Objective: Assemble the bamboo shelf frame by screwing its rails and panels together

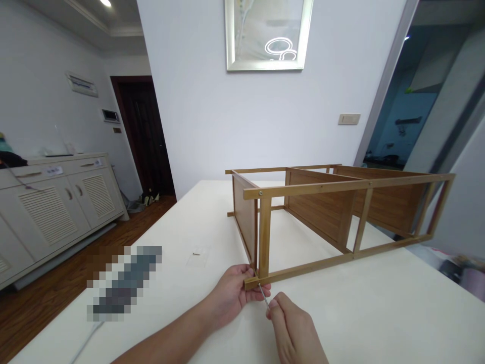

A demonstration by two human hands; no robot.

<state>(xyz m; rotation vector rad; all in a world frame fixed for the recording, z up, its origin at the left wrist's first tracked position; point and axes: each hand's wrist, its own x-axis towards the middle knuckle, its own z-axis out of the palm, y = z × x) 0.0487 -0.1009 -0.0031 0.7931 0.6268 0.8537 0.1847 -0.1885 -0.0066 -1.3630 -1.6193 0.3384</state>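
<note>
A wooden shelf rack (310,189) lies on its side on the white table. My left hand (237,293) is closed around the rack's lower near corner, its fingers wrapped under and behind the leg end. My right hand (293,323) pinches a thin metal hex key (264,297), its handle end hidden in the fingers. The key's tip meets the outer face of the leg, where a bolt hole sits beside my left fingers. A round bolt head (260,193) shows in the upper rail of the same end.
A small screw (196,254) lies on a clear plastic bag to the left. Farther left is a blurred-out dark device (127,283) with a white cable. The white table (182,222) reaches back to the wall. A white cabinet (71,197) stands beyond its left edge.
</note>
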